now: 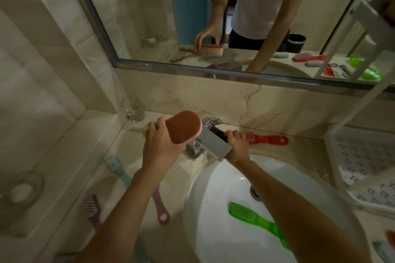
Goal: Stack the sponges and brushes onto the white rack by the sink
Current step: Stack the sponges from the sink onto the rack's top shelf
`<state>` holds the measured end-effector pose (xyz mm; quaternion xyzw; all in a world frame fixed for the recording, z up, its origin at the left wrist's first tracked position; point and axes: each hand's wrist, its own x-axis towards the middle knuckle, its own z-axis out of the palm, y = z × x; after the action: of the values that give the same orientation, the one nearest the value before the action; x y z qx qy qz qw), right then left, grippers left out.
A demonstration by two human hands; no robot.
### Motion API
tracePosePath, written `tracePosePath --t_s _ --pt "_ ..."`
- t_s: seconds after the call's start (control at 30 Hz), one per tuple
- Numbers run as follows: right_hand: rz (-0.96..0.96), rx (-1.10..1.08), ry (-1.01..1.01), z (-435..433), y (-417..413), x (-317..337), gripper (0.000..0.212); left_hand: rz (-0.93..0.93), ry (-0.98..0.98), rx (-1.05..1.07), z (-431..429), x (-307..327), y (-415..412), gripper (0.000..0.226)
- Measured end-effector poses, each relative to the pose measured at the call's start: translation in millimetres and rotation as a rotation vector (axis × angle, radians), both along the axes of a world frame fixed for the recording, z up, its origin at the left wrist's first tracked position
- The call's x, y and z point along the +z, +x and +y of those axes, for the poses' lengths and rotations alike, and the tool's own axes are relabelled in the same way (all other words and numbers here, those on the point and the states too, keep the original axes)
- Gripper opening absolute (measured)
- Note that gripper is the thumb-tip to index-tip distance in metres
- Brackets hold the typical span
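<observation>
My left hand [158,142] is raised over the counter left of the tap, gripping an orange-brown oval sponge [183,127]. My right hand [237,145] reaches behind the chrome tap [213,144], its fingers curled at a dark patch beside the tap; whether it holds anything is unclear. A red brush [266,139] lies on the counter just right of those fingers. A green brush [256,220] lies in the white sink [213,198]. The white rack [363,156] stands at the right, its perforated shelves bare where I can see them.
On the left counter lie a teal brush [117,168], a pink brush [161,209] and a mauve brush [92,207]. A drinking glass [132,110] stands in the back corner and a glass dish [21,192] sits at the far left. A mirror [213,17] hangs above.
</observation>
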<state>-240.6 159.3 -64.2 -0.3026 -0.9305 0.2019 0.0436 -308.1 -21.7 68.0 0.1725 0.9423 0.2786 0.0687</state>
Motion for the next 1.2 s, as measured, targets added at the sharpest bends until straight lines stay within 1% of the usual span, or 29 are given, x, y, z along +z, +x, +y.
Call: tracePosePath --t_s 0.1,0.27,0.37,0.53,0.63,0.73,0.8,0.93,1.03,1.13,1.2 --pt "0.11 -0.051 -0.017 1 8 9 0.052 0.003 0.011 -0.01 -1 2 0 0.064" --pt "0.363 -0.222 -0.192 5 40 44 0.056 0.006 0.073 -0.06 2 15 7 0.065" --pt "0.407 -0.319 -0.191 4 70 77 0.062 -0.02 0.118 -0.103 9 31 18 0.066" --pt "0.476 -0.417 -0.137 -2 125 129 0.07 0.004 0.2 -0.245 28 60 50 0.072" --pt "0.541 -0.41 -0.068 -8 156 160 0.071 0.009 0.225 -0.329 39 76 71 0.072" --pt "0.582 -0.397 0.077 -13 184 191 0.063 0.021 0.27 -0.412 50 98 94 0.073" --pt "0.61 -0.372 0.173 -13 201 211 0.062 0.03 0.303 -0.463 58 116 109 0.07" --pt "0.685 -0.336 0.32 -10 234 257 0.062 0.107 0.36 -0.517 74 153 138 0.067" --pt "0.732 -0.323 0.401 -6 260 291 0.062 0.176 0.395 -0.545 88 179 160 0.067" --pt "0.719 -0.322 0.466 11 291 319 0.07 0.236 0.42 -0.583 106 203 188 0.069" --pt "0.717 -0.343 0.464 29 315 338 0.067 0.261 0.436 -0.609 119 218 211 0.069"
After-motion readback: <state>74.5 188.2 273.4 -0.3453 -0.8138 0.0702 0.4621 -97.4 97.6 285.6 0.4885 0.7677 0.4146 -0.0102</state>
